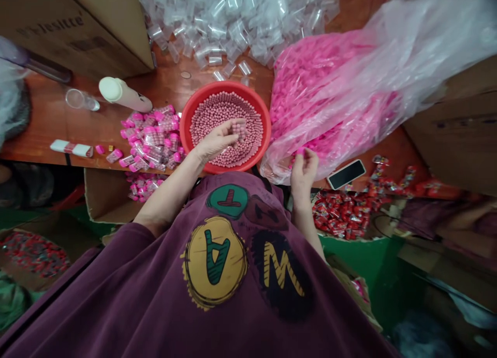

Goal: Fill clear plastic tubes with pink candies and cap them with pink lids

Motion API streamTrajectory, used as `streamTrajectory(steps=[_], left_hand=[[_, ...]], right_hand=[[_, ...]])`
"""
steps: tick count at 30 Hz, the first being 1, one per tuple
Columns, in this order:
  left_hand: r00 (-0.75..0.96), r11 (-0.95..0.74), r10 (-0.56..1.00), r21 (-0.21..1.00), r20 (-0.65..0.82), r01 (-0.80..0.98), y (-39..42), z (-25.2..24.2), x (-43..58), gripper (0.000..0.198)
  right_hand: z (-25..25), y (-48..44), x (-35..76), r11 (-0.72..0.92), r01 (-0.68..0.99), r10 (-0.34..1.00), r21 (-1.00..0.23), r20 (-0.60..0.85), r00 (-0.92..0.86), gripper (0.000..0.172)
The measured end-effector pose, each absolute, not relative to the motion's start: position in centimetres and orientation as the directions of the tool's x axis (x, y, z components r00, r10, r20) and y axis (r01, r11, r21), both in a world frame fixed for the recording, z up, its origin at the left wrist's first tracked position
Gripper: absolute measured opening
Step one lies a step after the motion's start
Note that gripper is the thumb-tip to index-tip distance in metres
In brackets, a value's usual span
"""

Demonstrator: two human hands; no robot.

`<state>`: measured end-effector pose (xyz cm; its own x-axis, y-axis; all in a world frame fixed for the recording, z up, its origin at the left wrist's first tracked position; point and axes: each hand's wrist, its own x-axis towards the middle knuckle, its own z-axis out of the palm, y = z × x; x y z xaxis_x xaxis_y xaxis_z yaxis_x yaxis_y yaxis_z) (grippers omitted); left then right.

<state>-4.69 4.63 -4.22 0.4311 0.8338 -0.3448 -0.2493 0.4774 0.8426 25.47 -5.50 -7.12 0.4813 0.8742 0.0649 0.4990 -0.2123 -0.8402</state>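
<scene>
Far left, a carton (87, 29) bears blurred lettering, roughly "Jesitte". The left hand (218, 140), half-curled, grips a bead-filled tube (240, 129) over the bowl (187, 126); the right hand (305, 170) pinches a cap (300, 151) by the bag's (330, 97) near side.

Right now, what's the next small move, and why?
I'd probably bring the pink cap in the right hand over to the clear tube: the left hand holds that tube above the red bowl, pink beads show inside, and no cap is visible on it.
</scene>
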Motion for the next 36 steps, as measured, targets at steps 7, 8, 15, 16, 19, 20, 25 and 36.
streamTrajectory(steps=[7,8,15,16,19,20,25,36], left_hand=[[0.347,0.269,0.913,0.957,-0.217,-0.109,5.1,-4.1,-4.1,0.031],[0.335,0.284,0.913,0.953,-0.234,-0.108,5.1,-3.9,-4.0,0.029],[0.382,0.492,0.847,0.816,-0.369,-0.303,3.8,-1.7,-4.2,0.04],[0.397,0.516,0.836,0.788,-0.378,-0.336,3.6,-1.5,-4.1,0.041],[0.419,0.557,0.818,0.728,-0.395,-0.401,3.4,-1.5,-3.4,0.043],[0.42,0.562,0.816,0.717,-0.399,-0.412,3.4,-1.5,-3.2,0.043],[0.427,0.558,0.816,0.721,-0.389,-0.411,3.5,-1.4,-3.0,0.037],[0.415,0.598,0.788,0.725,-0.454,-0.342,2.7,-1.9,-5.0,0.025]], right_hand=[[-3.1,0.4,19.4,0.123,0.411,0.981,-0.903,0.174,0.088,0.049],[-2.9,1.0,18.7,0.144,0.382,0.982,-0.913,0.18,0.06,0.049],[-1.3,2.8,16.7,0.163,0.36,0.986,-0.919,0.145,-0.077,0.045],[-1.0,2.9,16.7,0.177,0.369,0.984,-0.913,0.151,-0.097,0.044],[-0.4,3.3,16.8,0.229,0.411,0.972,-0.883,0.184,-0.146,0.042],[-0.3,3.4,16.9,0.239,0.429,0.97,-0.871,0.191,-0.151,0.042],[0.6,4.2,17.6,0.259,0.509,0.965,-0.821,0.194,-0.177,0.04],[0.5,4.2,17.7,0.367,0.617,0.911,-0.696,0.135,-0.389,0.031]])
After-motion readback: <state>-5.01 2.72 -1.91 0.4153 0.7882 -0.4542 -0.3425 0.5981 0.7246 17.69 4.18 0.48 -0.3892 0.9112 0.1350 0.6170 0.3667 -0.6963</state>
